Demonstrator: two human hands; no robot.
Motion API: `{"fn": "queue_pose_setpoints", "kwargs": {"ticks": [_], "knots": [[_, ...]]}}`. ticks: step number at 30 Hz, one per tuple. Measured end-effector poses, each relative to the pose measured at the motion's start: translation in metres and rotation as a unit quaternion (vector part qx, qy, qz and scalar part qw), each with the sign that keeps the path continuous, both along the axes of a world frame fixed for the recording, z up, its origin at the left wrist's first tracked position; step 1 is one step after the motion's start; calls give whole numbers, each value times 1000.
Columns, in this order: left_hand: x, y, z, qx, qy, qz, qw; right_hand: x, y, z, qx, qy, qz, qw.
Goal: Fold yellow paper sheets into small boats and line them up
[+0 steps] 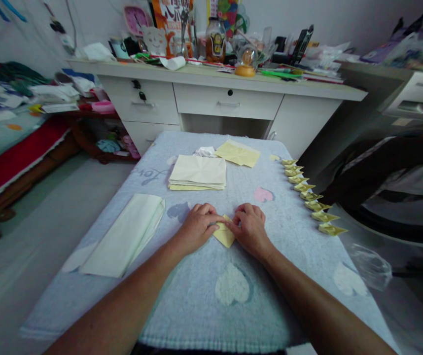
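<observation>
A small yellow paper square (225,235) is lying on the blue towel-covered table (293,276), near its middle, as a person is pressing it down from both sides. The left hand (197,228) is resting on the sheet's left edge with fingers curled and pinching the paper, while the right hand (250,228) is bearing on the right edge, its fingers bent and gripping the fold. Just beyond the yellow paper square, a thick stack of pale yellow sheets (198,172) is sitting squarely on the cloth, with a crumpled white scrap (204,151) and a looser pile of brighter yellow sheets (238,153) behind it. To the left of the paper square, well apart, a long folded bundle of cream paper (126,234) is lying at an angle. To the right, a row of finished folded paper pieces (309,195) is running along the table's edge. Farther back, a white desk (229,103) is standing crowded with bottles, a pink clock (136,18) and stationery.
</observation>
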State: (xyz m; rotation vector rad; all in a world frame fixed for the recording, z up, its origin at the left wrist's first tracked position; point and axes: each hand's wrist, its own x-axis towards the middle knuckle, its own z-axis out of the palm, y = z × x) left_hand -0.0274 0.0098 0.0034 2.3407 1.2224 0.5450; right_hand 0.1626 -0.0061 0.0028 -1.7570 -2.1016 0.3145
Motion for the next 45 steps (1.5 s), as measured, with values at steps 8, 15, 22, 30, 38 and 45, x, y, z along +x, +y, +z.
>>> {"fn": "queue_pose_setpoints", "kwargs": {"ticks": [8, 15, 22, 30, 38, 45], "knots": [[0, 0, -1, 6, 2, 2, 1000, -3, -4, 3, 16, -42, 4, 999], [0, 0, -1, 5, 6, 2, 1000, 5, -2, -2, 7, -51, -8, 999], [0, 0, -3, 0, 7, 8, 1000, 20, 0, -4, 8, -46, -26, 999], [-1, 0, -2, -10, 3, 1, 1000, 28, 0, 0, 14, -21, -24, 999], [1, -2, -1, 0, 19, 12, 1000, 2, -4, 2, 50, -56, 35, 997], [-8, -2, 6, -31, 75, 22, 996, 1, -3, 0, 28, -74, 34, 996]]}}
